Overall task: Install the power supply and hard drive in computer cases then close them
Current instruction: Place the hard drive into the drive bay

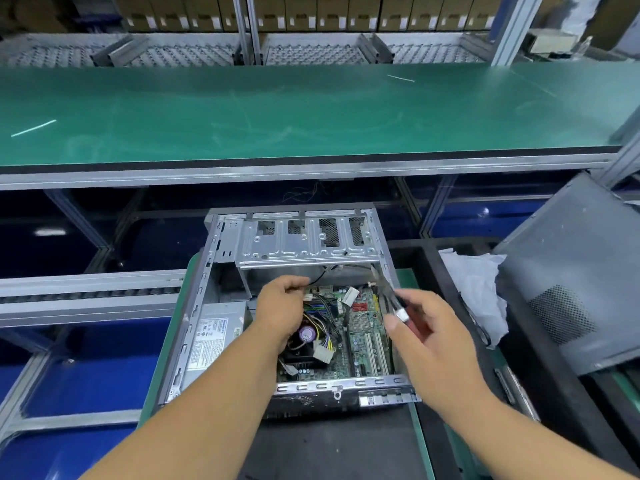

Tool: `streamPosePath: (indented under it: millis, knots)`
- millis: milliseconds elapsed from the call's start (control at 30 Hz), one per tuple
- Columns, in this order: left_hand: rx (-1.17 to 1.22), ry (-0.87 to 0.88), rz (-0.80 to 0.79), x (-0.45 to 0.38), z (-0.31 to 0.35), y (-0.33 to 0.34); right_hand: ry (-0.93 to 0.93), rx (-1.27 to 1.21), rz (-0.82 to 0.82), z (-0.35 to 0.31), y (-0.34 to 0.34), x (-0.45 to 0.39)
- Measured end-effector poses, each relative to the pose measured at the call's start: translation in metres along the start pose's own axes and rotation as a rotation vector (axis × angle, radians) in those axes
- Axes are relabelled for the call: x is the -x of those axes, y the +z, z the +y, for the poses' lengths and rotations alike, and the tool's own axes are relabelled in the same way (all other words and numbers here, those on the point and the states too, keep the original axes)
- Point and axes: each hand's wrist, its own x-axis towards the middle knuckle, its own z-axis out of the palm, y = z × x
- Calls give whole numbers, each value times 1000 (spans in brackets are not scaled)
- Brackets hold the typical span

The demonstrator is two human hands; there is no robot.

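Inside the open computer case, the power supply sits at its left wall. The left hand pinches a thin black wire in its grip above the motherboard; right of that, the right hand grips a cable connector. Best route cables clear of the fan, seating each plug squarely.

Open computer case | power supply inside its left wall | left hand over motherboard | right hand pinches white connector
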Motion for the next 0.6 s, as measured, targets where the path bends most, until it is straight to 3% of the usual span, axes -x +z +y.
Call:
streamPosePath:
  millis: [67, 133, 233, 333, 400, 433, 500, 600]
  knots:
    - [-121, 42, 61, 4, 5, -11, 9, -24, -135, -8, -16, 31]
    - [-424, 121, 13, 8, 10, -24, 52, -40, -326, -7, -33, 58]
    - [-923, 178, -228, 17, 22, -33, 213, -9, -598, 3, -38, 85]
    - [-1182, 200, -436, 28, 24, -28, 346, 32, -770, 37, -25, 114]
    - [-1242, 216, -450, 33, 19, -24, 327, 94, -850, 62, -11, 125]
    - [-1257, 233, -431, 35, 17, -24, 318, 126, -784, 73, -4, 125]
    - [-1250, 245, -416, 36, 11, -23, 283, 424, -688, 83, 12, 116]
    - [-1181, 218, -435, 35, 7, -23, 90, 679, -718, 88, 24, 123]
